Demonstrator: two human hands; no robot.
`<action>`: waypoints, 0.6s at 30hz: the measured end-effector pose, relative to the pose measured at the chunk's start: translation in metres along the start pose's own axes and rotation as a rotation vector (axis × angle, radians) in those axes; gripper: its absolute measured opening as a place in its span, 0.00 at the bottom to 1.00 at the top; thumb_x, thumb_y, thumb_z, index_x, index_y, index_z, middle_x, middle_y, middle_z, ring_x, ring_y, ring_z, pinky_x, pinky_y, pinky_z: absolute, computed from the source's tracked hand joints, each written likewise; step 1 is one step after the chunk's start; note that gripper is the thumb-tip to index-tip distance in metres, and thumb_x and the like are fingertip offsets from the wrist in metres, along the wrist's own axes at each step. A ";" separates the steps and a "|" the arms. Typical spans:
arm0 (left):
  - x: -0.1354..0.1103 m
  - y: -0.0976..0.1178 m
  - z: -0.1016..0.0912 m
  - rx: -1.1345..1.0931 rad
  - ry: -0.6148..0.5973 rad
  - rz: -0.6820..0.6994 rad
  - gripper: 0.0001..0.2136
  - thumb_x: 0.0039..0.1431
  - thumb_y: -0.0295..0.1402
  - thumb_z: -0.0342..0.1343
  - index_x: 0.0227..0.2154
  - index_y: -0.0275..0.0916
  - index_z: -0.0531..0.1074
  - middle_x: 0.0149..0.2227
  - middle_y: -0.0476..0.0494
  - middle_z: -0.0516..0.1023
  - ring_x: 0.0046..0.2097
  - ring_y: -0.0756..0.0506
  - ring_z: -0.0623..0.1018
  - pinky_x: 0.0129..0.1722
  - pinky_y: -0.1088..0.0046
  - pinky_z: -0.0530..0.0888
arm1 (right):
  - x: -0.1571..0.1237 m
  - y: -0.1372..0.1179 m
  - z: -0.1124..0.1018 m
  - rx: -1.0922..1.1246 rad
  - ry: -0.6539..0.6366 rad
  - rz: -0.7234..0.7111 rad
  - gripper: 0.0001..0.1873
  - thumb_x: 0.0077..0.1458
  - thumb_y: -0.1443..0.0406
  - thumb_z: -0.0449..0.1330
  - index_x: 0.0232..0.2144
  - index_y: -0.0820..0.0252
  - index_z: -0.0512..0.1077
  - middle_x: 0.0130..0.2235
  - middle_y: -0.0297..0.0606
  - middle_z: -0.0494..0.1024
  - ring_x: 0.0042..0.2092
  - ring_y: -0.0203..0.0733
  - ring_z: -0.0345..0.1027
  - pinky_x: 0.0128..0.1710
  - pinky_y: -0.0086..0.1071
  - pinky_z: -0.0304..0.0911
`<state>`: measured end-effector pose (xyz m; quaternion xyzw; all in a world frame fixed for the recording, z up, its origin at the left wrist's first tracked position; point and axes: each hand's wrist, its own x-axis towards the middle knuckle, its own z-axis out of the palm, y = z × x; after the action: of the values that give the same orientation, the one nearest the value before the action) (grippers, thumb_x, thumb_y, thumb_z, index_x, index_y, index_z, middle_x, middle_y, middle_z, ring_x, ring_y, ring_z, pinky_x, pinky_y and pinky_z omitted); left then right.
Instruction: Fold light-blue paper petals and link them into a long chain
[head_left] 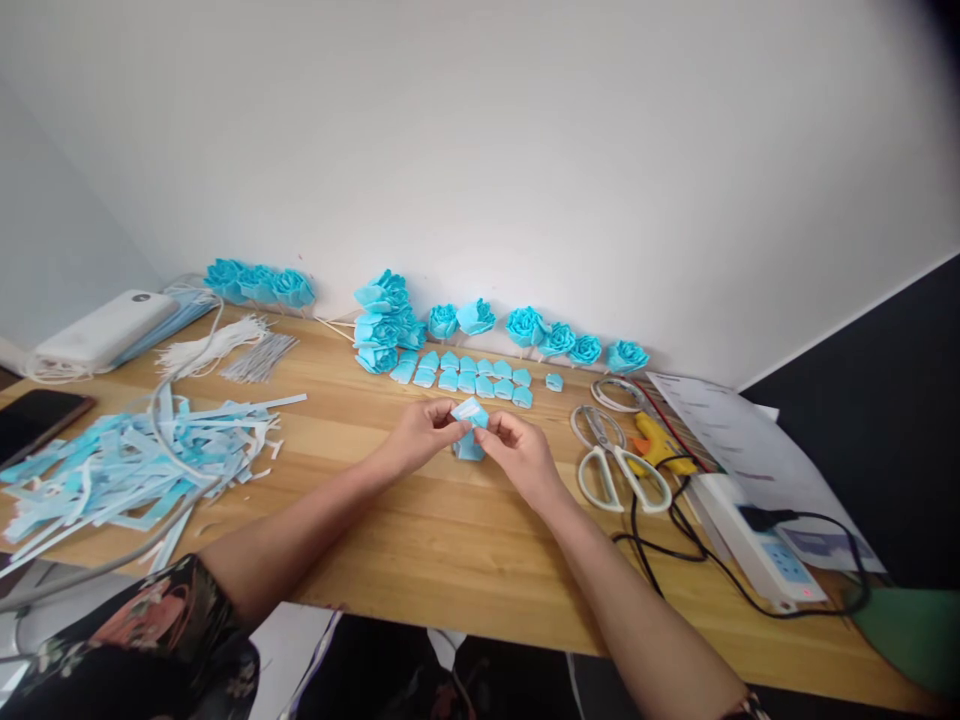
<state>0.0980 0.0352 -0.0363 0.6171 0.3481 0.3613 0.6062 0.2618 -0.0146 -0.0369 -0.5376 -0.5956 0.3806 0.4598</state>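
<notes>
Between my two hands is a small folded piece of light blue fabric [470, 412] with a white face showing, held above the middle of the table. My left hand [421, 436] pinches its left side between thumb and fingers. On the right side, my right hand [520, 450] pinches it the same way. Just below the fingers, more blue material [469, 450] shows; whether it is part of the same piece I cannot tell. Beyond my hands lie rows of small folded blue pieces [466, 382], with one piece [553, 382] apart at the right.
Blue fabric roses [382, 330] line the wall. At right are white-handled scissors [616, 470], a yellow glue gun [664, 443], a power strip [757, 545] and black cords. At left lie blue and white strips [135, 465], grey wires [261, 357], a power bank [105, 330] and a phone [37, 422].
</notes>
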 end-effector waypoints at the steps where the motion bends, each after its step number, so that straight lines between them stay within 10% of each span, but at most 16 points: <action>1: 0.000 -0.001 0.000 -0.003 -0.008 -0.002 0.15 0.46 0.42 0.62 0.23 0.35 0.67 0.20 0.53 0.67 0.23 0.55 0.65 0.23 0.78 0.60 | 0.000 0.000 0.000 -0.012 0.003 -0.001 0.14 0.50 0.58 0.60 0.21 0.58 0.64 0.22 0.29 0.66 0.25 0.34 0.59 0.25 0.27 0.55; 18: 0.002 -0.004 -0.005 0.004 -0.007 -0.024 0.13 0.51 0.43 0.57 0.26 0.36 0.66 0.18 0.55 0.64 0.20 0.55 0.62 0.20 0.79 0.57 | 0.002 0.001 -0.005 0.016 -0.017 0.023 0.10 0.51 0.59 0.60 0.24 0.59 0.72 0.25 0.34 0.74 0.29 0.37 0.66 0.30 0.29 0.61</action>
<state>0.0946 0.0391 -0.0404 0.6154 0.3539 0.3513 0.6105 0.2669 -0.0127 -0.0357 -0.5372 -0.5903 0.3952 0.4547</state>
